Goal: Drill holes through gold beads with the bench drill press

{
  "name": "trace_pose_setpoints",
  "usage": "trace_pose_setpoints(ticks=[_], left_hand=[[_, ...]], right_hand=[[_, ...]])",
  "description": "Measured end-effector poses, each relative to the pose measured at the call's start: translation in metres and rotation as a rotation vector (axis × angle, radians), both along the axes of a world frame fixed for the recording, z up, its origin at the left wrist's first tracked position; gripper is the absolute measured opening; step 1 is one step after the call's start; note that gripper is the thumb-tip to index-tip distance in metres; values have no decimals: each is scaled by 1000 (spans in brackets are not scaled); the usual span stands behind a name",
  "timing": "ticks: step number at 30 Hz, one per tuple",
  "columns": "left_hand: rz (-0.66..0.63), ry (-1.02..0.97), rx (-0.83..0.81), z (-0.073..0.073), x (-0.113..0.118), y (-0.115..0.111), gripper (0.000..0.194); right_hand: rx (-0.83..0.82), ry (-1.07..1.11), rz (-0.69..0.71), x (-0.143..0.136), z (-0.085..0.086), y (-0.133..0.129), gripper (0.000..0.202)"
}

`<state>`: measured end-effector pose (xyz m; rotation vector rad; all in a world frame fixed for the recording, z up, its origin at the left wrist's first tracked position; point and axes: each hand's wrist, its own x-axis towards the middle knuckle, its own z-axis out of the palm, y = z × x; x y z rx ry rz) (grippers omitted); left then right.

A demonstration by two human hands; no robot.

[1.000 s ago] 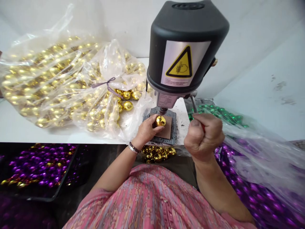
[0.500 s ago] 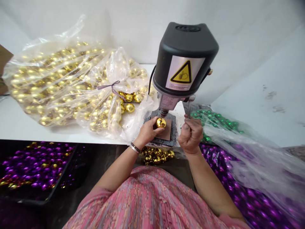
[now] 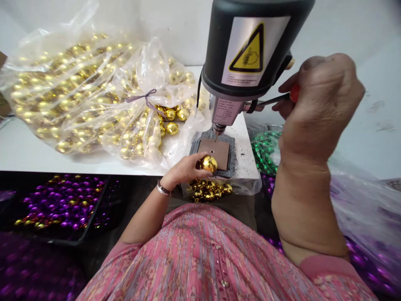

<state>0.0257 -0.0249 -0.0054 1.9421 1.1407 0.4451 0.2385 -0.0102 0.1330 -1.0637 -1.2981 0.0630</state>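
Observation:
Between the thumb and fingers of my left hand (image 3: 188, 169) is a shiny gold ball (image 3: 209, 164), held at the front edge of the drill press base (image 3: 231, 156). Behind the ball lies a brown square plate (image 3: 219, 151) with a small hole in it. The thin drill bit (image 3: 216, 136) points down above the plate, apart from the ball. My right hand (image 3: 322, 100), raised at the right, is closed around the red-knobbed lever (image 3: 275, 99) of the black drill press (image 3: 216, 50). Part of the knob is hidden by the fingers.
A tied clear bag of gold balls (image 3: 78, 96) covers the left of the white table (image 3: 109, 165). More gold balls (image 3: 209, 191) lie below the table's front edge. Purple balls (image 3: 65, 200) fill a dark tray at lower left. Green balls (image 3: 266, 146) lie at right, near purple ones under plastic.
My right hand has swung up and right with the lever, raising the drill bit. My left hand has drawn the gold ball off the plate's middle toward me.

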Motion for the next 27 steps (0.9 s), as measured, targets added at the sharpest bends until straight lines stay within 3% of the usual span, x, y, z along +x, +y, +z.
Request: trace_pose_setpoints(ticks=[3,5,8,11,13,15,18,22,25,27], left_hand=[[-169,47,-55,4,-12,-9,56],[-113,34,-29,4,-17,-10,55],[138,-106,21,-2,-26,3,45],[515,-189,62,-7,-39,33,39],[719,-125,147,-9,-48,61,37],[831,-20,253,-11,-55,88,40],[813,131,278,-15,-59,117,46],[689,232,175,-24,-54,125,51],[724,152,134,-26,-52,117,51],[747,-29,112,-23,-53,108,50]], right_hand=[[20,18,-11,0,-6,-2,31],[-4,15,-39,0,-7,-5,34],[-26,14,-56,-2,-7,-9,32],[-49,22,-77,-3,-9,-12,31],[-35,28,-83,-4,-11,-14,31],[-22,25,-74,-5,-13,-15,29],[-17,7,-59,-5,-15,-16,29],[-31,-6,-66,-5,-16,-18,31],[-29,-9,-70,-5,-17,-20,31],[-27,-21,-73,-5,-18,-21,32]])
